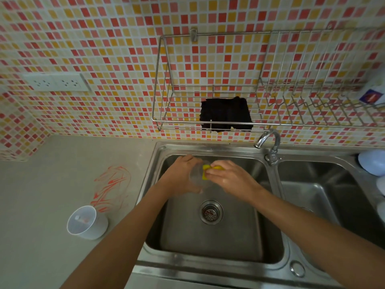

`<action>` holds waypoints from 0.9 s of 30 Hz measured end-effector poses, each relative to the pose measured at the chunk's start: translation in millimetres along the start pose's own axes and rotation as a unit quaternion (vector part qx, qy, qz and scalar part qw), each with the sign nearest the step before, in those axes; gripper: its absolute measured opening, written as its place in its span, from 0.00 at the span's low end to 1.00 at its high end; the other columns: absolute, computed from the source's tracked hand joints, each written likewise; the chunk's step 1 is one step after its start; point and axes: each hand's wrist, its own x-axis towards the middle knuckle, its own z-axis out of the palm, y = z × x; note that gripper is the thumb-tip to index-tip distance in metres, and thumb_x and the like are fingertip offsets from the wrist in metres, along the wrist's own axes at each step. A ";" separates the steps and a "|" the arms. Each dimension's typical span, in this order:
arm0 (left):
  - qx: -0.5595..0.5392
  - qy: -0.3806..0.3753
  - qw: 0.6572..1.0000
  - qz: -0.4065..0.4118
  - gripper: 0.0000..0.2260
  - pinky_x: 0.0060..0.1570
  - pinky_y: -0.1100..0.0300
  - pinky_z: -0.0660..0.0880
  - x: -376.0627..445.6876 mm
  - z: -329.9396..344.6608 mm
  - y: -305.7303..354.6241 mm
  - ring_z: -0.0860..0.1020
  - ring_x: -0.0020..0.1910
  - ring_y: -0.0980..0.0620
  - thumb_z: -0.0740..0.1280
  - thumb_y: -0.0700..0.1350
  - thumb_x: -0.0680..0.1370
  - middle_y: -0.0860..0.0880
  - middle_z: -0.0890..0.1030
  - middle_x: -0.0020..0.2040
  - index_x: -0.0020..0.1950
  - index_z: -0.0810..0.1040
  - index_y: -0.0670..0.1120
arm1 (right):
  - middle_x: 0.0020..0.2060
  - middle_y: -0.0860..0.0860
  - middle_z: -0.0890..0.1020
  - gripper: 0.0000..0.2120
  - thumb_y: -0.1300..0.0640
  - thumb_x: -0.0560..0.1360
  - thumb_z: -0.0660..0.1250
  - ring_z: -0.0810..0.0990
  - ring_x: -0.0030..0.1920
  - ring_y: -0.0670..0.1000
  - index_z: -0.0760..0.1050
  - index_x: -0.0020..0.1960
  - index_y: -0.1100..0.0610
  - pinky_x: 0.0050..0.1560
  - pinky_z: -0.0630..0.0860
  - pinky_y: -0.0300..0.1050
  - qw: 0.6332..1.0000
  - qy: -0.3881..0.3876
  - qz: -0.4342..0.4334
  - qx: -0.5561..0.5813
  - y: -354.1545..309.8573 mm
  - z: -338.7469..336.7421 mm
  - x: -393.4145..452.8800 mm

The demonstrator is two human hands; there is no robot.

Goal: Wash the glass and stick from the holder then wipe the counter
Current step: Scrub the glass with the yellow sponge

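Note:
Over the left basin of the steel sink, my left hand grips a clear glass lying on its side, mouth toward the right. My right hand pinches a yellow sponge and pushes it into the glass's mouth. On the grey counter to the left stands a white plastic holder cup with a small stick-like object inside. Red scribbled marks stain the counter just behind the holder.
A faucet stands between the two basins, its water off. A wire wall rack above the sink holds a black cloth. White containers sit at the right edge. Wall sockets sit at the left.

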 end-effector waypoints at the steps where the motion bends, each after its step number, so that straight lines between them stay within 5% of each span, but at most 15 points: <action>1: 0.005 0.002 1.000 -0.006 0.39 0.67 0.55 0.65 0.5 -0.7 -1.8 0.69 0.64 0.50 0.78 0.54 0.62 0.51 0.72 0.64 0.71 0.69 0.49 | 0.48 0.47 0.84 0.17 0.68 0.65 0.70 0.79 0.52 0.55 0.83 0.52 0.56 0.48 0.79 0.49 0.999 0.001 0.031 0.030 -3.4 2.0 -3.4; 6: 0.081 -0.026 0.996 0.028 0.35 0.66 0.60 0.61 1.2 4.2 -3.1 0.68 0.65 0.52 0.75 0.56 0.66 0.52 0.73 0.65 0.71 0.69 0.48 | 0.45 0.50 0.85 0.14 0.69 0.72 0.67 0.78 0.49 0.54 0.83 0.52 0.56 0.49 0.77 0.49 0.971 -0.045 0.150 0.183 -32.7 14.8 -8.0; 9: 0.064 -0.030 0.997 0.023 0.37 0.66 0.59 0.61 3.3 4.9 0.3 0.67 0.66 0.52 0.76 0.54 0.66 0.52 0.72 0.65 0.71 0.68 0.48 | 0.45 0.49 0.84 0.19 0.70 0.62 0.70 0.79 0.50 0.56 0.83 0.51 0.56 0.49 0.78 0.50 0.992 -0.025 0.095 0.080 -19.7 7.2 -2.0; 11: 0.027 -0.022 0.999 0.003 0.39 0.66 0.57 0.64 3.7 0.7 3.8 0.68 0.65 0.49 0.77 0.53 0.64 0.50 0.71 0.66 0.72 0.66 0.48 | 0.47 0.50 0.84 0.17 0.65 0.65 0.63 0.79 0.53 0.56 0.82 0.51 0.58 0.51 0.77 0.50 0.997 -0.001 0.076 0.019 -10.3 -2.7 4.1; 21: -0.026 -0.009 1.000 -0.008 0.38 0.65 0.60 0.62 -14.1 -3.5 -4.1 0.68 0.65 0.52 0.77 0.49 0.65 0.51 0.72 0.65 0.72 0.67 0.47 | 0.49 0.47 0.83 0.13 0.65 0.70 0.71 0.77 0.52 0.53 0.79 0.52 0.54 0.49 0.78 0.46 0.995 0.007 0.069 0.065 -26.3 11.0 -11.8; 27: -0.116 0.090 0.989 -0.020 0.36 0.66 0.52 0.67 -28.7 9.5 5.3 0.70 0.63 0.53 0.77 0.47 0.65 0.51 0.73 0.64 0.70 0.66 0.47 | 0.53 0.47 0.82 0.12 0.65 0.72 0.70 0.76 0.52 0.52 0.79 0.54 0.55 0.48 0.77 0.48 0.994 0.067 0.084 0.020 -35.5 15.1 -9.2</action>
